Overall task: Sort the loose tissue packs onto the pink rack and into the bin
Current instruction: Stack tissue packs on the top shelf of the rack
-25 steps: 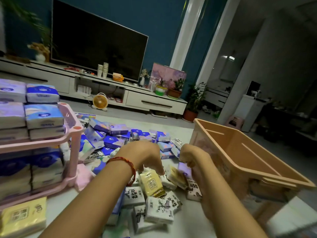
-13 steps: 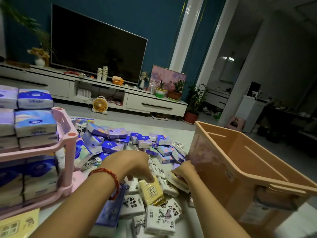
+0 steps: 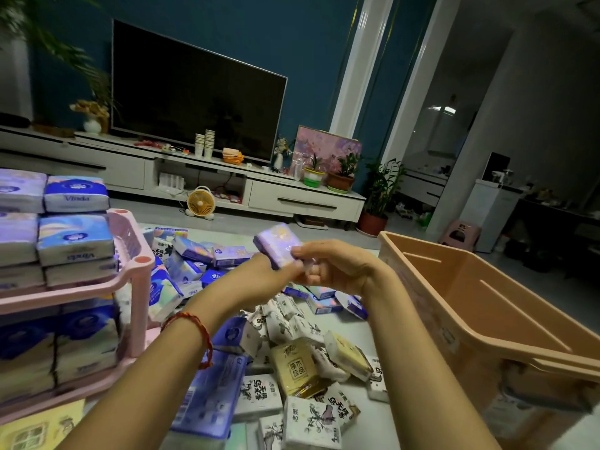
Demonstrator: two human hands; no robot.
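Note:
A small purple tissue pack (image 3: 276,241) is held up above the pile, between my two hands. My right hand (image 3: 334,267) pinches its right edge with thumb and fingers. Against the pack's lower left side is my left hand (image 3: 259,277), which wears a red bracelet; its fingers are curled under the pack and mostly hidden. Below the hands lies a pile of loose tissue packs (image 3: 292,362) in white, yellow and blue. The pink rack (image 3: 143,264) stands at the left, both tiers stacked with large blue packs. The peach bin (image 3: 487,323) stands at the right, and the part of its inside in view holds nothing.
A yellow pack (image 3: 35,430) lies in front of the rack at the bottom left. Beyond the pile are a small yellow fan (image 3: 201,203), a low white TV cabinet (image 3: 292,196) with a television, and potted plants (image 3: 376,203). A pink stool (image 3: 459,233) stands behind the bin.
Both hands have risen from the pile, bringing the purple pack up with them. The view has shifted, so the bin now shows more from its side.

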